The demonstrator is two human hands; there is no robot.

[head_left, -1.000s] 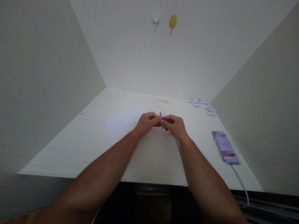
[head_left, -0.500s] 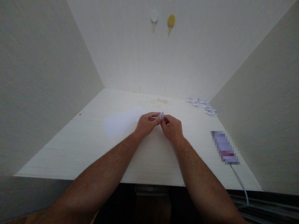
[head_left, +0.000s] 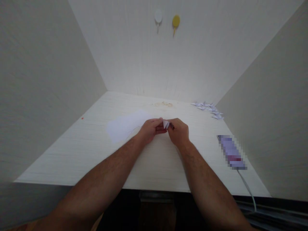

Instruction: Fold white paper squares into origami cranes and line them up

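A small folded piece of white paper (head_left: pixel 166 124) is pinched between my two hands above the middle of the table. My left hand (head_left: pixel 152 128) grips its left side, with the lower fingers curled beneath. From the right, my right hand (head_left: pixel 179 130) closes thumb and fingers on the other side, partly covering it. White paper sheets (head_left: pixel 125 125) lie flat to the left of my left hand. At the back right corner sit several small folded paper pieces (head_left: pixel 208 108) with pointed ends.
A phone-like device (head_left: pixel 231 152), blurred out, lies at the right with a white cable (head_left: pixel 247 187) running off the front edge. Walls enclose the white table (head_left: pixel 79 157) on three sides. A white hook (head_left: pixel 158 16) and a yellow hook (head_left: pixel 176 21) are on the back wall.
The folded paper has turned in my hands and sits slightly lower, showing a pointed end downward. My left fingers have shifted, with the lower ones now visible underneath.
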